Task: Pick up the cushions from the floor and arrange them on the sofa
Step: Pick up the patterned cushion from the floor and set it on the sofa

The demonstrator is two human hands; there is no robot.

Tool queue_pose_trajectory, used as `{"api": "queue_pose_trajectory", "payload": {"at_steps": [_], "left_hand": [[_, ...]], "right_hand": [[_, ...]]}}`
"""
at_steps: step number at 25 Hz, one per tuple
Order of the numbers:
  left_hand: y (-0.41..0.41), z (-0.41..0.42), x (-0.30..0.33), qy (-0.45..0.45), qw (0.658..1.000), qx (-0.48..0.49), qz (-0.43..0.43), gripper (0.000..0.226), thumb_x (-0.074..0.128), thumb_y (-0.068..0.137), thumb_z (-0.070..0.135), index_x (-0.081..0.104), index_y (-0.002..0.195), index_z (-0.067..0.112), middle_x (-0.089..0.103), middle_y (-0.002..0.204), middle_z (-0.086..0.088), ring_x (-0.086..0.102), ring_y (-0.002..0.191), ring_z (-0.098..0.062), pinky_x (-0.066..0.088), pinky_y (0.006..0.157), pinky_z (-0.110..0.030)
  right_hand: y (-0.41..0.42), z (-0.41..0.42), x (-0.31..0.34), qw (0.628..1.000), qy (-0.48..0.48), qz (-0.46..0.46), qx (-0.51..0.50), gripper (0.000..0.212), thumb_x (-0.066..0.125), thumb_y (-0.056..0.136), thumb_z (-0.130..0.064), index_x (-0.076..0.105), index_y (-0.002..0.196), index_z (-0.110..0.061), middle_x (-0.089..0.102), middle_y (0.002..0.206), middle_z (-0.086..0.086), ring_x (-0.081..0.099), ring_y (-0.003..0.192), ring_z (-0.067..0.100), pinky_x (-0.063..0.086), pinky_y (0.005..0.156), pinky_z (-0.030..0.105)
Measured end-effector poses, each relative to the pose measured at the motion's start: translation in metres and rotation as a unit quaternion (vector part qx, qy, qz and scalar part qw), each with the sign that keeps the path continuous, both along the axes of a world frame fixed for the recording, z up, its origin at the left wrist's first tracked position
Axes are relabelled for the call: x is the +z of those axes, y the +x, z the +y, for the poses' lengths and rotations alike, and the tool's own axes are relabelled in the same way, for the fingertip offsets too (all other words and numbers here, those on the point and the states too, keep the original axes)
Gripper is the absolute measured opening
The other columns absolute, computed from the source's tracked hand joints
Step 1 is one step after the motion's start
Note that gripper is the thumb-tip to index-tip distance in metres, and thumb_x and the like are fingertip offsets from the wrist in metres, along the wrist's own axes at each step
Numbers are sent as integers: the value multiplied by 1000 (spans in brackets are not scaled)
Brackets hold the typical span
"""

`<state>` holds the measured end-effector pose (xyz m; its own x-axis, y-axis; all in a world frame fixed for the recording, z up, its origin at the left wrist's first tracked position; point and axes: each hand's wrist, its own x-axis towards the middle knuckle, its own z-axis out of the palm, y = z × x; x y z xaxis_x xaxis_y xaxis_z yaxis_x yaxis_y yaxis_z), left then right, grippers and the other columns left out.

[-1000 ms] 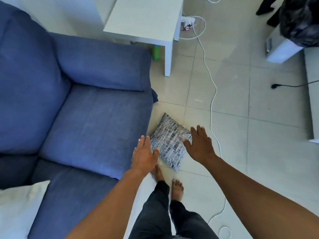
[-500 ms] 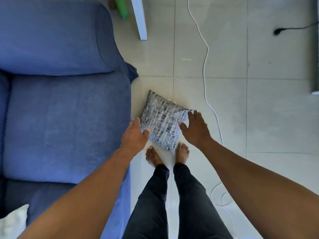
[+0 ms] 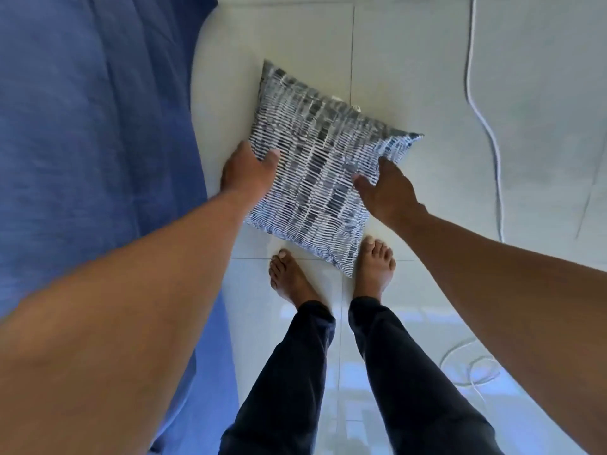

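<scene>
A square cushion (image 3: 315,178) with a black-and-white woven pattern of short broken stripes sits low over the pale tiled floor (image 3: 427,77), turned like a diamond; one corner points away from the person, one points right, and the nearest corner reaches down between the two bare feet (image 3: 374,267); whether it rests on the tiles or is just off them cannot be told; its cover looks soft and slightly puffed, with stripes running across its width. The left hand (image 3: 249,174) presses against the cushion's left edge, thumb lying on the patterned top and fingers tucked out of sight at the side; the right hand (image 3: 387,188) grips the right edge, thumb on top and fingers curled around the border; both hands are closed on the fabric, one at each side. Just left of the cushion stands the blue sofa (image 3: 92,126), upholstered in a matte, finely woven cloth; its front edge runs alongside the left forearm. A white cable (image 3: 483,116) trails over the glossy tiles well to the right and loops near the right arm; the person wears dark trousers (image 3: 295,372).
</scene>
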<state>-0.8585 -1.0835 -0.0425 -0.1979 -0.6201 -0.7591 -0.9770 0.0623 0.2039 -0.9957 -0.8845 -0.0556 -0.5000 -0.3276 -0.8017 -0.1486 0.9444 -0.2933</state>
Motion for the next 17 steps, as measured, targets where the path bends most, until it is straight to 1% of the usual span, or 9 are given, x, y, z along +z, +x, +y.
{"api": "queue_pose_trajectory", "payload": {"at_steps": [2, 4, 5, 7, 9, 10, 12, 14, 17], "left_hand": [[-9, -13, -38, -18, 999, 35, 10, 75, 54, 103, 56, 44, 154, 2, 52, 159, -22, 52, 144, -40, 43, 113, -42], [-19, -27, -72, -29, 996, 86, 20, 84, 56, 99, 63, 41, 158, 5, 49, 163, -18, 48, 148, -36, 41, 117, -40], [-21, -33, -81, -14, 993, 115, 24, 91, 57, 96, 68, 39, 161, 7, 48, 165, -15, 47, 150, -34, 40, 120, -39], [-30, -32, -96, 56, 983, 174, 30, 98, 61, 90, 75, 42, 160, 10, 53, 161, -10, 53, 144, -31, 44, 119, -40], [-35, -23, -96, 120, 968, 218, 39, 83, 63, 93, 69, 51, 150, 10, 63, 144, -7, 63, 129, -28, 50, 108, -36], [-35, -19, -93, 125, 963, 231, 54, 72, 64, 95, 63, 56, 144, 11, 66, 135, -7, 66, 122, -26, 53, 103, -35], [-30, -15, -68, 96, 953, 264, 114, 48, 75, 91, 50, 69, 124, 15, 74, 119, -6, 72, 108, -24, 58, 95, -33], [-27, -12, -25, 72, 932, 312, 168, 29, 81, 86, 41, 75, 104, 19, 81, 114, -4, 78, 103, -23, 63, 95, -38], [-26, -4, 44, 73, 898, 368, 230, 15, 84, 86, 33, 79, 96, 22, 84, 96, 5, 81, 84, -11, 66, 82, -33]], "right_hand": [[-2, -2, -40, 996, -8, -11, -90, 83, 55, 102, -60, 38, 159, -2, 46, 163, 20, 43, 152, 34, 32, 126, 40], [-6, -5, -70, 972, -35, -28, -231, 77, 66, 93, -65, 54, 144, -9, 67, 135, 6, 63, 125, 26, 47, 110, 37], [-10, -7, -79, 947, -53, -47, -313, 74, 72, 89, -65, 59, 137, -11, 69, 122, -1, 66, 110, 21, 50, 101, 34], [-19, -10, -84, 884, -77, -121, -444, 71, 83, 80, -61, 63, 128, -12, 74, 112, -2, 73, 90, 15, 63, 79, 30], [-24, -14, -75, 840, -95, -191, -498, 65, 89, 79, -51, 65, 124, -12, 78, 113, 3, 79, 76, 14, 65, 53, 28], [-26, -16, -66, 827, -105, -206, -512, 63, 91, 80, -45, 66, 126, -10, 79, 115, 7, 80, 79, 18, 67, 55, 32], [-32, -21, -38, 797, -133, -209, -550, 62, 91, 81, -36, 69, 130, -6, 80, 116, 12, 82, 88, 27, 69, 71, 43], [-42, -24, 4, 773, -158, -207, -578, 57, 91, 81, -35, 72, 126, -5, 82, 111, 14, 83, 88, 30, 69, 77, 48], [-60, -28, 75, 778, -194, -222, -555, 61, 88, 83, -43, 72, 130, -8, 82, 118, 13, 82, 101, 31, 66, 89, 52]]}}
